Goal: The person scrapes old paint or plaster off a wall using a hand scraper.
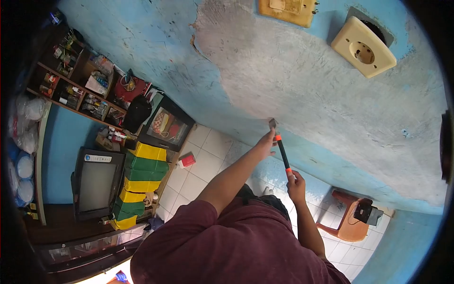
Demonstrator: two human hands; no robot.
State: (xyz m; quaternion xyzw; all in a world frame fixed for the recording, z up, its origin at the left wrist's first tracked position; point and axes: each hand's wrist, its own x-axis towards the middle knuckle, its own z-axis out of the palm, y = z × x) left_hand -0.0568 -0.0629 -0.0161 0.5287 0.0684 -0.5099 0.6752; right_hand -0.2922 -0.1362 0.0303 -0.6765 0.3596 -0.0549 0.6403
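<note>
My right hand [296,186] is wrapped round the lower end of a long-handled scraper [283,154] with a black and orange handle. Its small metal head touches or nearly touches the wall [255,80], where a rough grey-white area meets worn blue paint. Up by the head, my left hand [267,145] is closed at the tool's neck, with a finger or two sticking out to the side. Exactly how the left fingers grip is partly hidden.
A socket [364,53] hangs loose from its wall hole, beside another yellowed plate [288,10]. An orange plastic chair [350,217] holding a dark device stands below right. At left are a cabinet with cluttered shelves [78,90], a television [97,182] and a red-white box [187,160] on tiles.
</note>
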